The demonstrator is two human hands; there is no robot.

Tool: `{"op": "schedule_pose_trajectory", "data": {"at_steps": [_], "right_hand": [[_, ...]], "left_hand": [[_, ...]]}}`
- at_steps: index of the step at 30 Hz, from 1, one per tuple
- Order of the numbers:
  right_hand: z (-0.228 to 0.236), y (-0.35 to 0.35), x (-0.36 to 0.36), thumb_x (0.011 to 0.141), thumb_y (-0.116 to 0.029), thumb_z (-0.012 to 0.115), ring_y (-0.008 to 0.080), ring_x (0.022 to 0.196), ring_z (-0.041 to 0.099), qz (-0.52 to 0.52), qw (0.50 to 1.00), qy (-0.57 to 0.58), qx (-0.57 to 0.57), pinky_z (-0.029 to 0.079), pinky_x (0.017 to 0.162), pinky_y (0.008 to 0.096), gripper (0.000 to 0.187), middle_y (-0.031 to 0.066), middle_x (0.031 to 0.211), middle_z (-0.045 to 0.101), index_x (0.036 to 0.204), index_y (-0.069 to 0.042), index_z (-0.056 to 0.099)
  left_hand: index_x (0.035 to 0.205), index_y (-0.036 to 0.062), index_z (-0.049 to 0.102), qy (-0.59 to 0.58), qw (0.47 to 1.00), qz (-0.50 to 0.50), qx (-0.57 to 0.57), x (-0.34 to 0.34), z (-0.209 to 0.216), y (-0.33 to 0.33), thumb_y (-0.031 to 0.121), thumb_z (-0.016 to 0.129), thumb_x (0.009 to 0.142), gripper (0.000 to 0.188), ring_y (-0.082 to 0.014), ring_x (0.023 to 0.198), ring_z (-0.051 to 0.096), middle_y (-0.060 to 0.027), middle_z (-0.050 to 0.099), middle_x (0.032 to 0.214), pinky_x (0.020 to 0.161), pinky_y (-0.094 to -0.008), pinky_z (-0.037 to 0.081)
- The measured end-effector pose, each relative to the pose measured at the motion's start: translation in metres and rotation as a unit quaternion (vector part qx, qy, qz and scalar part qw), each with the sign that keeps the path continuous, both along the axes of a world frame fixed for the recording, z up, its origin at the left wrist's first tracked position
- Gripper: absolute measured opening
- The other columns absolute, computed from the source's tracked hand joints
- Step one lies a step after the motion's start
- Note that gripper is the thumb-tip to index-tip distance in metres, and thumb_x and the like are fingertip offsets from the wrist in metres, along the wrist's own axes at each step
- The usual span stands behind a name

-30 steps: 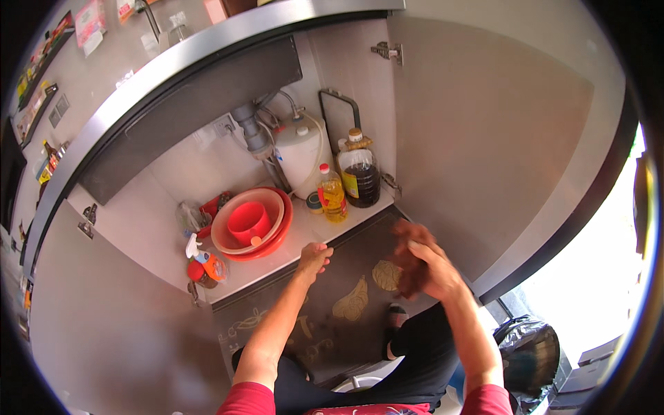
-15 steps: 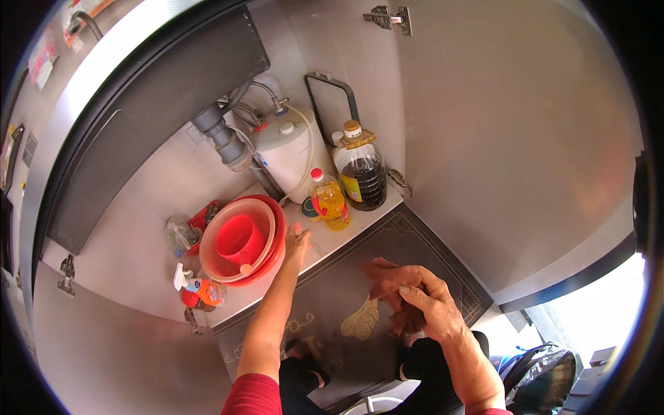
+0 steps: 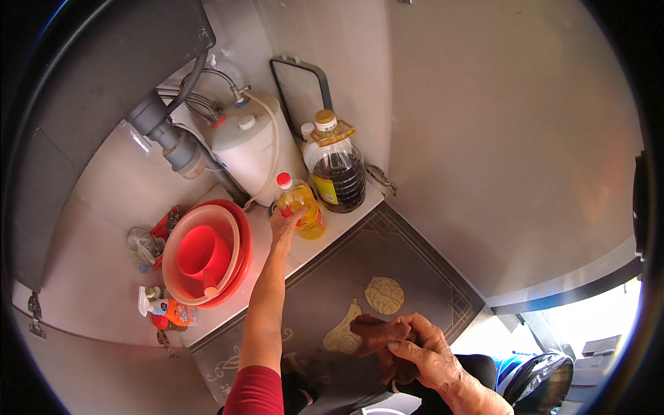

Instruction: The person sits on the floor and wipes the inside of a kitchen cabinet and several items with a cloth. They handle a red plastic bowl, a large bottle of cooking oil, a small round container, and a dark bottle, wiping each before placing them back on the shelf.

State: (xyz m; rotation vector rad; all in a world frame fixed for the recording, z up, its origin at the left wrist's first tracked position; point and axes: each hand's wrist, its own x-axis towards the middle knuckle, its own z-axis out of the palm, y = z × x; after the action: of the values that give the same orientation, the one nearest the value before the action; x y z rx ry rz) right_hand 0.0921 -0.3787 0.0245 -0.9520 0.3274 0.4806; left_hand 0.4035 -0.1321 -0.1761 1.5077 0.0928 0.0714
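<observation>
My left hand (image 3: 282, 227) reaches onto the cabinet floor with finger and thumb apart. Its thumb side overlaps a clear bottle of yellow cooking oil (image 3: 309, 214) with a red cap; whether it touches the bottle is not plain. A small jar with a dark lid is mostly hidden behind this hand. Closer to me, my right hand (image 3: 430, 351) pinches a crumpled reddish-brown cloth (image 3: 379, 335), which hangs over the dark mat (image 3: 429, 277). Right of the oil stands a big handled jug of dark liquid (image 3: 339, 181).
Stacked red and pink basins (image 3: 243, 259) hold a red dipper (image 3: 202, 254). An orange spray bottle (image 3: 174, 311) lies beside them. Behind stand a white water heater (image 3: 250, 145), a grey drain pipe (image 3: 169, 138) and hoses. An open cabinet door (image 3: 512, 152) fills the right side.
My left hand has moved from beside the basins to the oil bottle. The view has shifted, and the cloth stays in my right hand.
</observation>
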Motion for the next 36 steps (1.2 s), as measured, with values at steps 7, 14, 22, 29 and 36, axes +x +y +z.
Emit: {"op": "schedule_pose_trajectory", "data": {"at_steps": [7, 14, 22, 29, 36], "right_hand": [[-0.019, 0.008, -0.002, 0.084, -0.008, 0.061, 0.0113, 0.077, 0.054, -0.064, 0.997, -0.041, -0.030, 0.049, 0.059, 0.0262, 0.024, 0.0048, 0.085, 0.057, 0.105, -0.004, 0.050], [-0.003, 0.016, 0.004, 0.084, -0.009, 0.059, 0.0103, 0.068, 0.053, -0.179, 0.976, -0.121, 0.006, 0.044, 0.054, 0.0249, 0.021, 0.0033, 0.079, 0.057, 0.101, -0.005, 0.047], [0.010, 0.067, -0.005, 0.083, -0.011, 0.061, 0.0188, 0.086, 0.051, -0.233, 0.876, -0.374, -0.197, 0.042, 0.074, 0.0306, 0.023, 0.0084, 0.098, 0.053, 0.101, -0.005, 0.049], [0.029, 0.079, -0.018, 0.082, -0.019, 0.060, 0.0298, 0.097, 0.048, -0.211, 0.735, -0.555, -0.329, 0.038, 0.085, 0.0389, 0.022, 0.0129, 0.108, 0.053, 0.096, -0.004, 0.054], [0.043, 0.067, -0.008, 0.091, -0.018, 0.055, 0.0093, 0.069, 0.055, -0.029, 0.946, -0.322, -0.012, 0.044, 0.062, 0.0216, 0.024, 0.0034, 0.078, 0.060, 0.102, 0.004, 0.059]], "left_hand": [[0.105, 0.0013, 0.060, 0.018, 0.998, 0.022, -0.059, -0.027, 0.005, -0.014, 0.014, 0.074, 0.075, 0.035, -0.0131, 0.083, 0.060, -0.0044, 0.064, 0.097, 0.077, -0.0277, 0.047], [0.093, 0.0022, 0.060, 0.024, 0.985, -0.031, -0.169, -0.122, 0.062, -0.005, 0.006, 0.072, 0.076, 0.021, -0.0100, 0.075, 0.058, -0.0035, 0.063, 0.088, 0.072, -0.0254, 0.047], [0.080, 0.0040, 0.054, -0.005, 0.995, -0.046, -0.085, -0.271, 0.189, -0.026, 0.000, 0.071, 0.074, 0.019, -0.0045, 0.067, 0.051, 0.0030, 0.055, 0.074, 0.065, -0.0212, 0.045], [0.072, 0.0080, 0.051, -0.099, 0.990, -0.060, -0.075, -0.347, 0.211, -0.014, 0.007, 0.075, 0.068, 0.024, -0.0037, 0.059, 0.044, 0.0057, 0.050, 0.068, 0.055, -0.0200, 0.039], [0.068, 0.0083, 0.049, -0.119, 0.991, -0.064, -0.003, -0.381, 0.208, -0.005, 0.010, 0.078, 0.062, 0.030, -0.0050, 0.056, 0.041, 0.0054, 0.047, 0.065, 0.054, -0.0202, 0.037]]}}
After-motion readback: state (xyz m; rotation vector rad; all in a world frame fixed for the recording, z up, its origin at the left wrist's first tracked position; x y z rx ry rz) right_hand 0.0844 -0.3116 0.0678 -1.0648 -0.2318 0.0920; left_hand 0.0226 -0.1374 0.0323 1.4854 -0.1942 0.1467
